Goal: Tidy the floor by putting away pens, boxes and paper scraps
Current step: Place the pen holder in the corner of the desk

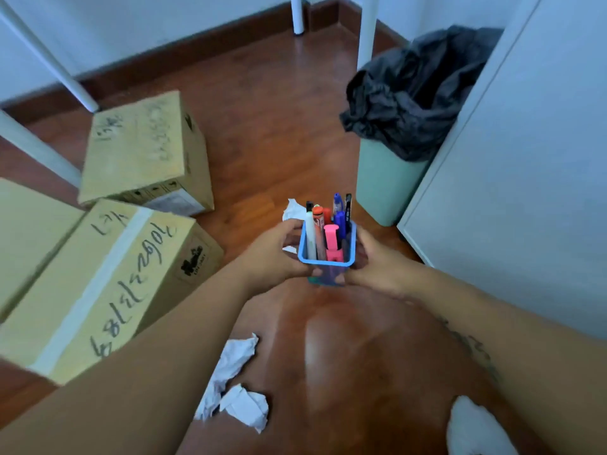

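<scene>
A blue pen holder filled with several pens and markers is held above the wooden floor between both hands. My left hand grips its left side and my right hand grips its right side. Crumpled white paper scraps lie on the floor: one just behind the holder, two more under my left forearm. Two cardboard boxes with handwriting sit at the left, one far and one near.
A green bin lined with a black bag stands at the right against a white cabinet. White table legs rise at the back and far left. A white-socked foot shows at the bottom right.
</scene>
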Demonstrator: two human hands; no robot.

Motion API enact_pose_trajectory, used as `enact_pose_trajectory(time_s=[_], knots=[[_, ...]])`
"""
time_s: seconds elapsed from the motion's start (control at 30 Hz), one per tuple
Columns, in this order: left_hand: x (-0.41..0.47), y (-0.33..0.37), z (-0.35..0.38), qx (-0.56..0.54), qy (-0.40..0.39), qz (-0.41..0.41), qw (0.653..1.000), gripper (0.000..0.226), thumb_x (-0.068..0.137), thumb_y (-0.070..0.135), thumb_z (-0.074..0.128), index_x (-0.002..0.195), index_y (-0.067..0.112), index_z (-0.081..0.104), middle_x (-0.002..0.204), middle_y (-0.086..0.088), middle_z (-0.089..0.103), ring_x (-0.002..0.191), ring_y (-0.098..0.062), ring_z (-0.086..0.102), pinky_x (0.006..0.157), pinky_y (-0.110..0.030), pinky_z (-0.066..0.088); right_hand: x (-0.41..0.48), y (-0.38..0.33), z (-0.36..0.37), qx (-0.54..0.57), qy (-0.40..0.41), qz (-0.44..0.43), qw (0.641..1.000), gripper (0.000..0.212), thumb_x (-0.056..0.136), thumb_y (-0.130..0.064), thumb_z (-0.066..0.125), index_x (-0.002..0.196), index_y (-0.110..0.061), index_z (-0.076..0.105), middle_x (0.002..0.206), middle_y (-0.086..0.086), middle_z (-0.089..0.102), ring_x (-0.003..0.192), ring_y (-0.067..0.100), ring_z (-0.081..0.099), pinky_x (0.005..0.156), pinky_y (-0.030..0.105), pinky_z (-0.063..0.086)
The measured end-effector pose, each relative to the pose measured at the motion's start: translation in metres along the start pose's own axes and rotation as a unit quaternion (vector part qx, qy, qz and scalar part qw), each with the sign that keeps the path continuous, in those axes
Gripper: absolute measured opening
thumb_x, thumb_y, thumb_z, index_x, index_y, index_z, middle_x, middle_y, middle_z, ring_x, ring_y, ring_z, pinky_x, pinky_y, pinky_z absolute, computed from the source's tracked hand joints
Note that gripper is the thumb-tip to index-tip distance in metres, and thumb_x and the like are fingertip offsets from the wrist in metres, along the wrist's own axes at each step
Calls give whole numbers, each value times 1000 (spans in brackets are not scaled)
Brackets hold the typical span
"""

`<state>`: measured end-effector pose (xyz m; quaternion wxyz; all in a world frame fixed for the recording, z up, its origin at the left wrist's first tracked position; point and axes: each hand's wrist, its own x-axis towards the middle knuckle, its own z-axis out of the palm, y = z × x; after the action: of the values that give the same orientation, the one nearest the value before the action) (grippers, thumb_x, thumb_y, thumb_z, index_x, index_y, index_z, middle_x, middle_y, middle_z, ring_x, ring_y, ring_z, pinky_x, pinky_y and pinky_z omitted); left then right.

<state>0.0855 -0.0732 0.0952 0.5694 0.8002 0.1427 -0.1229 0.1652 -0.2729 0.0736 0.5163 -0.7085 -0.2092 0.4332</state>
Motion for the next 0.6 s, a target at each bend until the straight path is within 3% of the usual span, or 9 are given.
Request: enact_pose_trajectory(time_s=[0.1,0.2,0.37,0.5,0.6], knots=[[-9,56,-37,24,13,12,1000,69,64,0,87,120,23,56,116,2,68,109,-11,65,85,-30,58,-3,-65,-8,-23,9,-34,999,93,78,-1,73,147,-39,23,135,-19,53,124,-2,52,94,23,51],[-23,124,-78,78,40,50,995,70,63,12,90,121,29,56,117,13,67,110,-4,62,91,-27,54,-13,-138,-20,-31,20,-61,997,92,79,1,71,146,-40,24,136,-19,52,122,-4,52,92,20,50],[-45,227,-134,143,73,103,982,71,63,26,90,123,35,55,122,18,61,116,0,54,96,-21,44,-36,-251,-39,-73,26,-103,992,90,80,-11,75,144,-49,26,137,-18,52,128,7,50,105,36,46],[-70,315,-180,153,113,152,970,67,62,36,89,119,41,55,121,21,60,116,0,53,101,-28,44,-63,-355,-50,-109,57,-151,981,87,80,-17,76,141,-55,27,140,-20,49,130,9,49,105,43,46],[-88,368,-204,150,118,179,965,69,60,42,88,121,40,56,120,18,63,113,-5,59,101,-36,49,-89,-416,-55,-125,69,-189,972,80,83,-15,73,136,-57,32,135,-26,52,123,3,54,101,34,50]])
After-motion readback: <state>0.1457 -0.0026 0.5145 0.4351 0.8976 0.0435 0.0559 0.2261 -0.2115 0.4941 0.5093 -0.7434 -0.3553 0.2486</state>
